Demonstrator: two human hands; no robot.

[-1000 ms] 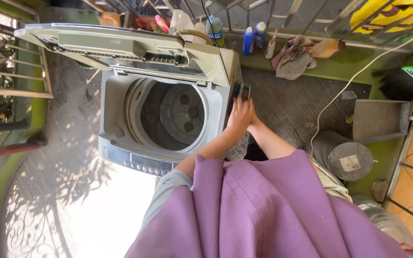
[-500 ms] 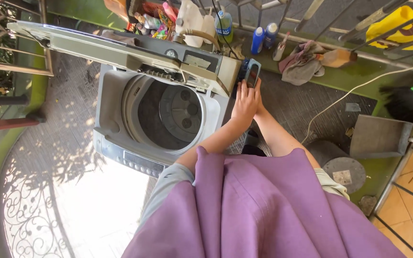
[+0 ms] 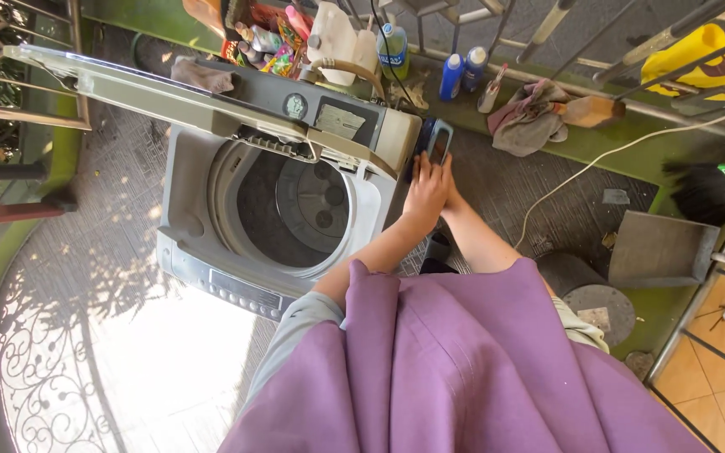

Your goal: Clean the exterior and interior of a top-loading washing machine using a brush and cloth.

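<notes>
Balcony floor beside open top-load washing machine [image 3: 211, 226]: both hands at its right rear corner, left hand [image 3: 424, 191] over right hand [image 3: 449, 200], fingers wrapped round a blue-framed part [image 3: 435, 143] standing long-axis upright just beyond the fingertips.

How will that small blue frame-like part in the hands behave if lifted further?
The blue part looks like rigid plastic, so probably stiff and light. Both hands, left hand over the right, reach it beside the washing machine; its narrow shape might slip.
</notes>
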